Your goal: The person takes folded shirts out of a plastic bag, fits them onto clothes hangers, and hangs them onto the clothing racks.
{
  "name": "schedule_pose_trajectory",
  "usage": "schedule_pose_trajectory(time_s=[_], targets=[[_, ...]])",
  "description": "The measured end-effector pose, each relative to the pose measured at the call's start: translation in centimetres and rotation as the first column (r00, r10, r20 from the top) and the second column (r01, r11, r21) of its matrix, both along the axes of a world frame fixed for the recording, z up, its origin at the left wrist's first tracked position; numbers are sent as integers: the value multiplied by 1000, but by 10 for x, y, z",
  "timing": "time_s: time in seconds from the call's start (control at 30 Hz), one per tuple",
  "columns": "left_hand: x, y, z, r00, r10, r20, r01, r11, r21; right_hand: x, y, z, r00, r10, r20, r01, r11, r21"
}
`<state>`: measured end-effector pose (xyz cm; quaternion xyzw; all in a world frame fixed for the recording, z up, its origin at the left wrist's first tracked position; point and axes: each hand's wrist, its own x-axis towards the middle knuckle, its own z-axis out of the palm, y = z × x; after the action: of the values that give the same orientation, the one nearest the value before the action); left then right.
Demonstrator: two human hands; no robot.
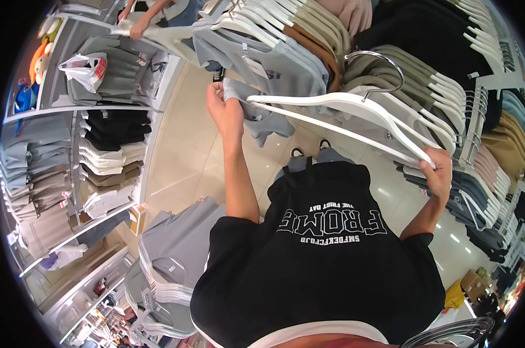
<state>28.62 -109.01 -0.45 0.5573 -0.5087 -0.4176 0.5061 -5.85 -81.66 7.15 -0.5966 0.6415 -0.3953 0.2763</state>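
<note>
White hanger (349,101) in right hand (440,172)

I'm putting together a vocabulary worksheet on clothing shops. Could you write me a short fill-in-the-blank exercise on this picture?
1. The left hand holds a gray garment, and the right hand grips a white hanger with a curved metal ____.
2. The largest word printed on the black T-shirt reads ____.
3. The white plastic bag on the shelf's folded clothes carries a ____ printed patch.

Missing words: hook; FROME; red.
</note>
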Motion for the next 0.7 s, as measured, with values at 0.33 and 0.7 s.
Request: schedule_pose_trajectory(time_s=[0.33, 0.7], targets=[[-25, 5, -1, 974, -68, 216, 78, 996, -38, -18, 47, 0, 999, -18, 34, 17, 999, 44], [-44, 28, 1, 958, -1, 288, 40, 991, -127, -1, 55, 5, 995, -72, -73, 65, 994, -93]])
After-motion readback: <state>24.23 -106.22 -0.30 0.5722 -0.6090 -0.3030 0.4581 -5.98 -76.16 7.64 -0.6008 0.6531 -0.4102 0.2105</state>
